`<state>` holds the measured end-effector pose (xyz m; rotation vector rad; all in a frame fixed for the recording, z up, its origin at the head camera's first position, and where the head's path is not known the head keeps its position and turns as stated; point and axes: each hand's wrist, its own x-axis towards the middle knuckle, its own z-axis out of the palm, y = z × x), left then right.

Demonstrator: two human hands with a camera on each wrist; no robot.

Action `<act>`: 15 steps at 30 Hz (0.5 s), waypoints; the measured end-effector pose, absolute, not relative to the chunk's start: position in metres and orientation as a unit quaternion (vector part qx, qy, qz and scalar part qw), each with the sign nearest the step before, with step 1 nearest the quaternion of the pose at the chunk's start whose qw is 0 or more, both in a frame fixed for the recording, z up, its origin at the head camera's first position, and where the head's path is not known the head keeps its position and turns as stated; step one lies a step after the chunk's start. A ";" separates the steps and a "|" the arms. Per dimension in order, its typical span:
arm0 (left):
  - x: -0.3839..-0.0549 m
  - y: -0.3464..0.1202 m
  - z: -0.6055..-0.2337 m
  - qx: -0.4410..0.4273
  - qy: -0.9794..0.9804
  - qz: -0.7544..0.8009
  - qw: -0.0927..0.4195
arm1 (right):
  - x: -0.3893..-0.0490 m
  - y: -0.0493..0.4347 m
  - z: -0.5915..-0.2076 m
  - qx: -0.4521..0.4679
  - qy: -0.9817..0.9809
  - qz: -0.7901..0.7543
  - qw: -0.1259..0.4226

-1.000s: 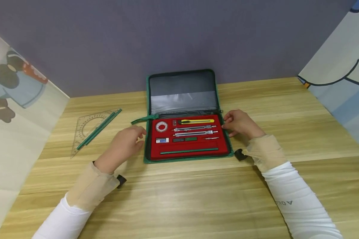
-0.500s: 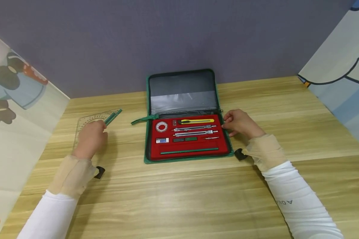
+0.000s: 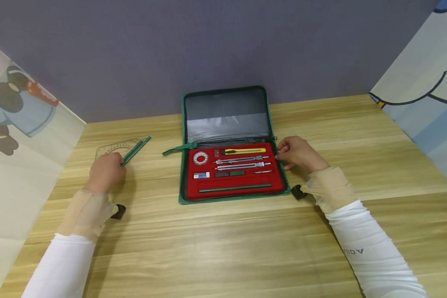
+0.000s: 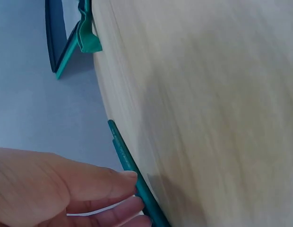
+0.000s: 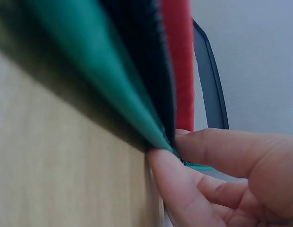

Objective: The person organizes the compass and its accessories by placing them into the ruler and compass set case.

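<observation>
My left hand (image 3: 106,171) is at two green pencils (image 3: 136,150), which lie across a clear set square (image 3: 113,147). In the left wrist view, the thumb and fingertips pinch the pencils' (image 4: 132,163) side; the hand hides their lower ends. At centre, a green zip case (image 3: 225,201) with drawing instruments lies unfolded, its lid leaning on the back wall. The right hand (image 3: 297,153) pinches the case's right edge between thumb and finger, close up in the right wrist view (image 5: 172,144).
In the case's red tray (image 3: 234,180) sit a yellow utility knife (image 3: 246,151), compasses (image 3: 242,167), a white ring (image 3: 200,158), an eraser (image 3: 201,175) and a green pencil (image 3: 234,188). A green strap (image 3: 176,149) sticks out left. The grey wall (image 3: 223,45) bounds the table.
My left hand has moved left from beside the case to the green pencils and then settled slightly further left on them. The right hand has stayed at the case's edge.
</observation>
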<state>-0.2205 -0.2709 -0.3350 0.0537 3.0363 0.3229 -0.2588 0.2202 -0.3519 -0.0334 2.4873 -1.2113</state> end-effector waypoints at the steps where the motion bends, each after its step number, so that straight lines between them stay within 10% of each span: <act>1: -0.221 -0.272 -0.336 0.021 0.993 0.105 0.044 | -0.259 0.220 -0.352 -0.012 0.883 -0.430 0.187; 15: -0.224 -0.275 -0.341 0.017 0.991 0.114 0.067 | -0.260 0.221 -0.353 -0.016 0.884 -0.429 0.186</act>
